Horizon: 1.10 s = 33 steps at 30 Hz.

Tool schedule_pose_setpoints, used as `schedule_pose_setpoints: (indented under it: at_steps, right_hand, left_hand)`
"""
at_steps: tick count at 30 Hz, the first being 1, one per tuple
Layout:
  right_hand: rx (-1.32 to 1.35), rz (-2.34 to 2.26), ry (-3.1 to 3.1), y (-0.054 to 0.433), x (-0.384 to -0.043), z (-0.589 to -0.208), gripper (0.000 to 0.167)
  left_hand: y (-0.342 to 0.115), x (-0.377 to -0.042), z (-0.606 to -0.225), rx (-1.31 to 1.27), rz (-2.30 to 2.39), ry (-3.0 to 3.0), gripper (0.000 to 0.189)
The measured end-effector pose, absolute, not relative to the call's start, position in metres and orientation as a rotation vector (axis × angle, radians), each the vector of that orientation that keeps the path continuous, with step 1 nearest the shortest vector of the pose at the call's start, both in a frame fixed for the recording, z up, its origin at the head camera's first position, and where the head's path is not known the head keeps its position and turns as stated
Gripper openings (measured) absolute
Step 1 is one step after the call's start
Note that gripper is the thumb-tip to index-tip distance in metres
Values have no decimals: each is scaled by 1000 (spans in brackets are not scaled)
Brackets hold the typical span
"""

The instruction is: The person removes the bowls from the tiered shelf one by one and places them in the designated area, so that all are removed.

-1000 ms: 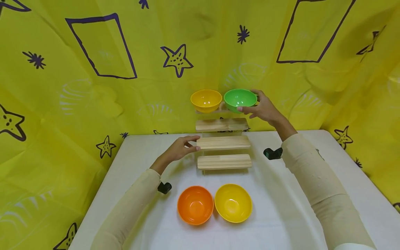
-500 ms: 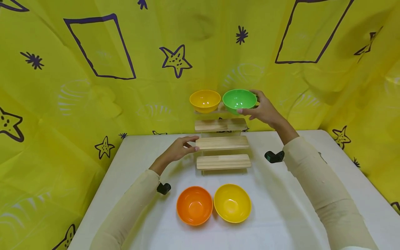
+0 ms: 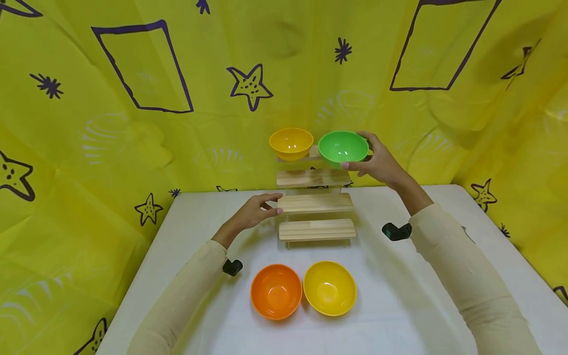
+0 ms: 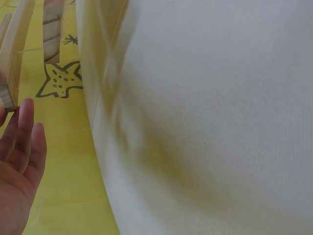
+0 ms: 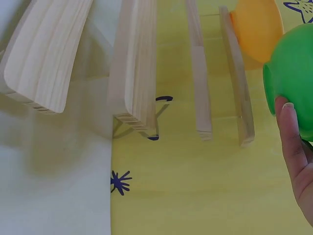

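My right hand (image 3: 382, 161) grips a green bowl (image 3: 341, 147) by its right side, thumb at the front. In the right wrist view the bowl's base (image 5: 269, 88) stands apart from the top step (image 5: 238, 78) of the wooden step rack. A yellow-orange bowl (image 3: 291, 143) sits at the left of that top step. My left hand (image 3: 254, 212) pinches the left end of a lower step (image 3: 316, 202), between thumb and fingers. In the left wrist view its fingertips (image 4: 27, 108) touch the wood's end.
An orange bowl (image 3: 276, 292) and a yellow bowl (image 3: 330, 288) stand side by side on the white table (image 3: 399, 315), in front of the rack. Behind the rack hangs a yellow patterned cloth (image 3: 213, 138), which also lines both sides.
My right hand has drawn the green bowl slightly down and toward me, off the top step. The left hand stays on the rack.
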State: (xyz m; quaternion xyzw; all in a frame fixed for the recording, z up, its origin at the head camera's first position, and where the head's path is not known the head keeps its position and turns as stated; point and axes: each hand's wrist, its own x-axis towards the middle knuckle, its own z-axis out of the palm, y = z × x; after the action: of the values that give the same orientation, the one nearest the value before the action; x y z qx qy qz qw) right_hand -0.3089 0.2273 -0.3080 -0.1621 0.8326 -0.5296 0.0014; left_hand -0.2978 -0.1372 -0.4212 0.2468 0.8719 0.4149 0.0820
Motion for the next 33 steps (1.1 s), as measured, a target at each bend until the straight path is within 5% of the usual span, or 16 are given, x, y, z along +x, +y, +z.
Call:
schedule_pose_setpoints:
  at_steps: [33]
  right_hand:
    - [-542,-1720,2597,266,-227,-340,94]
  left_hand:
    - [-138,-300,-423,781,1226,2610,56]
